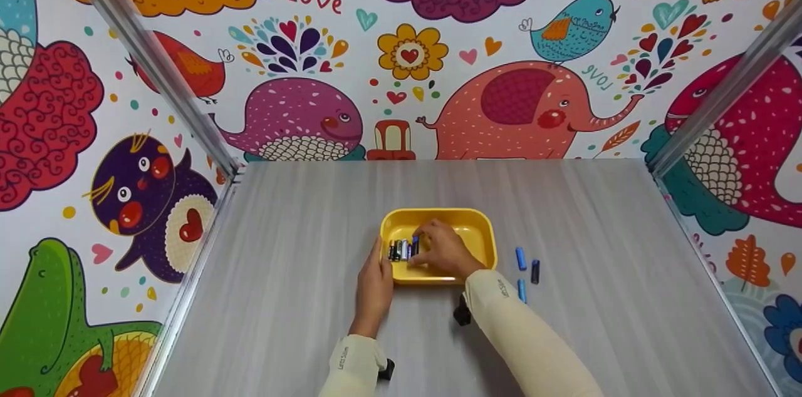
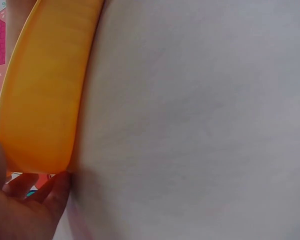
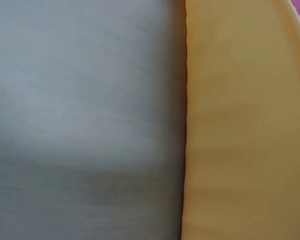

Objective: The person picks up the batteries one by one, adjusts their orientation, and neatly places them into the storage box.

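A yellow tray [image 1: 482, 231] sits on the table in the head view. My left hand [image 1: 374, 284] holds its left end, with the thumb at the rim; the left wrist view shows fingers [image 2: 57, 197] against the tray's outer end wall. Inside, a row of several small batteries [image 1: 398, 250] stands side by side near the left wall. My right hand [image 1: 446, 251] reaches over the near rim and pinches a dark blue battery [image 1: 415, 245] between thumb and fingers, at the right end of that row. The right wrist view shows only the tray's side wall [image 3: 245, 125] and tabletop.
Right of the tray lie a blue battery [image 1: 520, 258], a dark battery [image 1: 535, 271] and a light blue battery [image 1: 522, 290], the last partly behind the right sleeve. Metal posts [image 1: 150, 65] and patterned walls [image 1: 401, 90] border the grey table [image 1: 282, 228].
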`<state>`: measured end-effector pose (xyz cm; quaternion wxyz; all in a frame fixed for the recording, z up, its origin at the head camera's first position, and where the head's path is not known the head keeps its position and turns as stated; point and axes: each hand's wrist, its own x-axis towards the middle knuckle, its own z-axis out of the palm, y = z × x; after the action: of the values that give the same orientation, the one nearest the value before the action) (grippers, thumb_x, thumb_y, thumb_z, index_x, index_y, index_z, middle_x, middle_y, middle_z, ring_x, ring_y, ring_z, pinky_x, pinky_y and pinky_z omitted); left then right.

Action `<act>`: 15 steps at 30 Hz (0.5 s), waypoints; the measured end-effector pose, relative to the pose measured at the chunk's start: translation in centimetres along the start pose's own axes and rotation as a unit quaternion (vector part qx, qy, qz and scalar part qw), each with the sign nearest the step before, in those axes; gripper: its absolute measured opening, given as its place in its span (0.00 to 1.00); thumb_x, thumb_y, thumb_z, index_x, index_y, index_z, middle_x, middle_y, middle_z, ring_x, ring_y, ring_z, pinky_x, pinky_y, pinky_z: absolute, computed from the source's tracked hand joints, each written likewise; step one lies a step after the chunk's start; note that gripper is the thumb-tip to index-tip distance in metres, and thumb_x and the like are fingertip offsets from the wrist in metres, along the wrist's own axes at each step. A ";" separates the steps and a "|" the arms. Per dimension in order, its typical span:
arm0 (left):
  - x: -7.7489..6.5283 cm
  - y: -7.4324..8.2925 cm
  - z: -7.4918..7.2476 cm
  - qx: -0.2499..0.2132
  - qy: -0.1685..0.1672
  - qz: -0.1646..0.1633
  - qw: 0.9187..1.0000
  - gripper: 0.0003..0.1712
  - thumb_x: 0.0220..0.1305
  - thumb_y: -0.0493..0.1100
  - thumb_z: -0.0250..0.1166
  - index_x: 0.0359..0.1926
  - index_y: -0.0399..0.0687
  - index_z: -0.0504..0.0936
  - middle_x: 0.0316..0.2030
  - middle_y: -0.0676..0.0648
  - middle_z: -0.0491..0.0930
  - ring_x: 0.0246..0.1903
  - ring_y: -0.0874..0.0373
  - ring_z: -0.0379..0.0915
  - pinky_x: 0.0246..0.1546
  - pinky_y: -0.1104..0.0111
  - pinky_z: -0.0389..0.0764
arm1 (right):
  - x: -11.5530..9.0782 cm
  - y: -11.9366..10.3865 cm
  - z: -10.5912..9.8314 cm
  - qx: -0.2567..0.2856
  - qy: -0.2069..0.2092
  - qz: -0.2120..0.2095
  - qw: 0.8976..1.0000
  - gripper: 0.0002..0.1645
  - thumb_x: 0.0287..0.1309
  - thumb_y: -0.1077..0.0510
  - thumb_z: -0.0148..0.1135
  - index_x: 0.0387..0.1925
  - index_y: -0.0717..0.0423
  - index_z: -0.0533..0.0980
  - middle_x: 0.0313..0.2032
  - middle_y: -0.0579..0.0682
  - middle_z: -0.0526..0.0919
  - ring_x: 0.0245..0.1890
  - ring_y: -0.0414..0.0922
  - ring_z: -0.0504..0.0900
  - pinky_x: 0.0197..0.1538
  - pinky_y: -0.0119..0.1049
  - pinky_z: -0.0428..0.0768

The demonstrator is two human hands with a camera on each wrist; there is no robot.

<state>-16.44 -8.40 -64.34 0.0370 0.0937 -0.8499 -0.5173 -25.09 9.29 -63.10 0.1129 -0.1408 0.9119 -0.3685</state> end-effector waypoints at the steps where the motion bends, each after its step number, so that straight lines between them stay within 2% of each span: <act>1: 0.0 0.0 0.0 0.000 0.001 0.003 1.000 0.32 0.80 0.44 0.49 0.80 0.50 0.57 0.78 0.49 0.61 0.75 0.51 0.60 0.75 0.53 0.65 | 0.0 0.0 0.0 -0.003 0.000 -0.003 1.000 0.33 0.42 0.42 0.84 0.50 0.48 0.82 0.48 0.44 0.78 0.50 0.46 0.75 0.62 0.45 0.77; 10: 0.0 -0.1 0.1 -0.004 -0.004 -0.001 1.000 0.32 0.81 0.45 0.48 0.81 0.51 0.56 0.78 0.50 0.59 0.76 0.52 0.59 0.76 0.54 0.63 | -0.1 0.2 0.2 -0.025 -0.003 -0.002 1.000 0.35 0.42 0.41 0.83 0.52 0.48 0.82 0.52 0.45 0.78 0.54 0.47 0.76 0.68 0.47 0.75; 15: 0.0 -0.1 0.0 0.012 0.007 0.019 1.000 0.31 0.80 0.43 0.49 0.80 0.48 0.58 0.77 0.47 0.61 0.75 0.51 0.61 0.74 0.54 0.65 | -0.1 0.3 0.3 -0.053 0.012 -0.026 0.998 0.35 0.42 0.39 0.83 0.50 0.51 0.83 0.52 0.47 0.80 0.56 0.49 0.76 0.67 0.47 0.75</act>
<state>-16.45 -8.44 -64.41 0.0511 0.0818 -0.8573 -0.5058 -24.92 9.34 -63.55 0.0846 -0.1664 0.9275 -0.3238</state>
